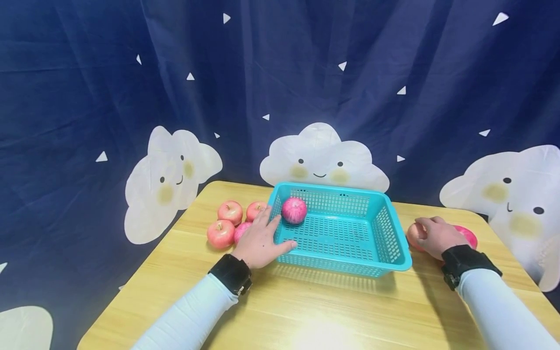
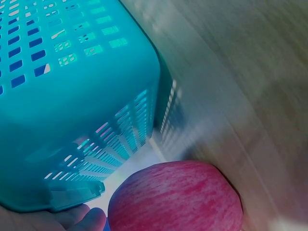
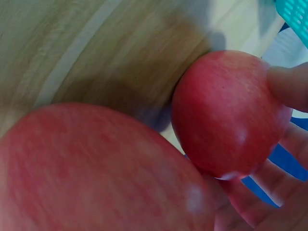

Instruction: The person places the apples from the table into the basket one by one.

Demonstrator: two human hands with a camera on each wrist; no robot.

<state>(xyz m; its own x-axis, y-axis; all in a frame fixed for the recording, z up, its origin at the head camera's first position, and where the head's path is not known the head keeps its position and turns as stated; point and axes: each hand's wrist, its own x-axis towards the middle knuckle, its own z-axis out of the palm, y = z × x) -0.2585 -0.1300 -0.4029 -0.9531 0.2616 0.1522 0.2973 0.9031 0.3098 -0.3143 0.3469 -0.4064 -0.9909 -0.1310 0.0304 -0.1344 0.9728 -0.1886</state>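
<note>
A turquoise plastic basket (image 1: 330,266) with perforated sides stands in the middle of the table, and a dark pink apple (image 1: 294,210) lies at its left end. My left hand (image 1: 261,245) rests at the basket's left rim with its fingers spread straight and its thumb over the front corner. In the left wrist view, fingertips (image 2: 91,219) show right at the rim, beside a streaked apple (image 2: 178,199). To the right of the basket, my right hand (image 1: 439,237) grips a red apple (image 3: 231,110) between thumb and fingers. Another apple (image 3: 96,168) sits close beside that hand.
Left of the basket is a group of several apples, among them a pale red apple (image 1: 220,234) in front and another apple (image 1: 230,212) behind it. The wooden table (image 1: 297,306) ends at a dark blue curtain (image 1: 280,73) with cloud prints.
</note>
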